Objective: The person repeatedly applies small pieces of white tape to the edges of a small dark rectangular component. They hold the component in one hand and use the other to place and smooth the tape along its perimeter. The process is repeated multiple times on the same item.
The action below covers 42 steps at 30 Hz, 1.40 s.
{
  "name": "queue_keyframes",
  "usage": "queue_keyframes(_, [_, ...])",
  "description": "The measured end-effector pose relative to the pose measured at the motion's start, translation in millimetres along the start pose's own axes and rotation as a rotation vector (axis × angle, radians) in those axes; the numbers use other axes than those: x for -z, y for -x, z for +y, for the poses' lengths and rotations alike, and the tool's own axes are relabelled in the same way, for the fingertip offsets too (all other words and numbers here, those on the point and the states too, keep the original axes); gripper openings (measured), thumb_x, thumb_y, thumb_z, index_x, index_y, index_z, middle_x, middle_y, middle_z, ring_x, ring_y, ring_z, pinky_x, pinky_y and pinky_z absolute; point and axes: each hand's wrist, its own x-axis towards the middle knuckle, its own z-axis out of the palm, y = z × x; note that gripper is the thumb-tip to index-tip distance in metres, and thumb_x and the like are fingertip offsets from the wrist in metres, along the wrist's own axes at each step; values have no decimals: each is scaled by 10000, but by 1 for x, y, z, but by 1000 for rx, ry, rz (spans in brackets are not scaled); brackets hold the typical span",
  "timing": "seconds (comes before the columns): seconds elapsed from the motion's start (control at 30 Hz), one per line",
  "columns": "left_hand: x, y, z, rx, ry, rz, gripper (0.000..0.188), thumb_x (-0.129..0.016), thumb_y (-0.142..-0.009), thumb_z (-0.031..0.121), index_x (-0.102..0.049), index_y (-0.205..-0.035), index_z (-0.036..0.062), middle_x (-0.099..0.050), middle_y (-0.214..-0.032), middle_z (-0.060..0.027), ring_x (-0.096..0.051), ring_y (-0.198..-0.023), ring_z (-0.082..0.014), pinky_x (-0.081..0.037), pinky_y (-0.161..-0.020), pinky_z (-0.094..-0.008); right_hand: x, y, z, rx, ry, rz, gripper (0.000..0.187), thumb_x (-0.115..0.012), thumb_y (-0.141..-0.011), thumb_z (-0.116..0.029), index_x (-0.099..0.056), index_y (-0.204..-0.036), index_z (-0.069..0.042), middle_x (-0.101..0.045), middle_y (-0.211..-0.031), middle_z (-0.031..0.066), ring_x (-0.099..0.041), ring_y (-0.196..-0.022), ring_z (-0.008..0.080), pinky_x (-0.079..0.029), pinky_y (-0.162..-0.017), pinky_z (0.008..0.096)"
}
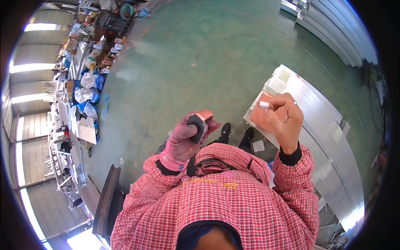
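Note:
A pink work glove covers my left hand [181,141], which is closed round a small block-like piece [196,128] with a black face, a pale edge and a coppery-orange top. The piece is held tilted in front of my chest; I cannot tell its exact kind. My bare right hand [287,118] is raised to the right, its fingers pinched on a small white piece [264,104]. Behind those fingers an orange-brown ribbed sheet [259,118] shows at the end of a stack of silvery metal profiles [321,121]. My fingers partly cover that sheet.
More long metal profiles [329,29] lie at the far right. Boxes, bags and scrap form a heap [89,87] along the left. A dark carved-edge panel [107,200] stands at my near left. A pale square scrap [258,146] lies on the green floor [179,62].

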Motion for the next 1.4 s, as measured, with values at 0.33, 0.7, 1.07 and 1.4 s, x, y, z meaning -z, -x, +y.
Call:
queue_keyframes(0.33, [4, 7, -6, 35, 114, 202, 494, -633, -764, 77, -497, -1228, -20, -680, -917, -106, -593, -1046, -252, -380, -1035, -458, 59, 70, 246, -349, 621, 374, 84, -696, -739, -152, -645, -785, -103, -623, -734, 53, -619, -638, 197, -485, -596, 319])
queue_keyframes(0.7, [-1, 11, -6, 43, 129, 299, 194, -616, -766, 110, -671, -883, -34, -688, -917, -125, -580, -1051, -274, -365, -1042, -475, 27, 107, 315, -438, 897, 104, 143, -679, -733, -192, -588, -830, -139, -608, -858, 47, -588, -855, 260, -417, -787, 408])
queue_keyframes(1.07, [-11, 10, -5, 37, 79, 344, 202, -603, -768, 117, -675, -881, -35, -691, -932, -125, -580, -1061, -274, -363, -1048, -459, 27, 102, 331, -378, 1037, -18, 120, -647, -768, -227, -594, -835, -142, -621, -922, 66, -587, -894, 273, -413, -827, 417])
queue_keyframes(1.4, [-13, 2, -9, 67, 241, 374, 392, -597, -801, 111, -543, -1164, -26, -678, -927, -140, -608, -1013, -293, -412, -998, -489, 34, 91, 308, -471, 595, 281, 126, -707, -726, -175, -627, -766, -86, -611, -723, 87, -596, -669, 249, -475, -623, 362])
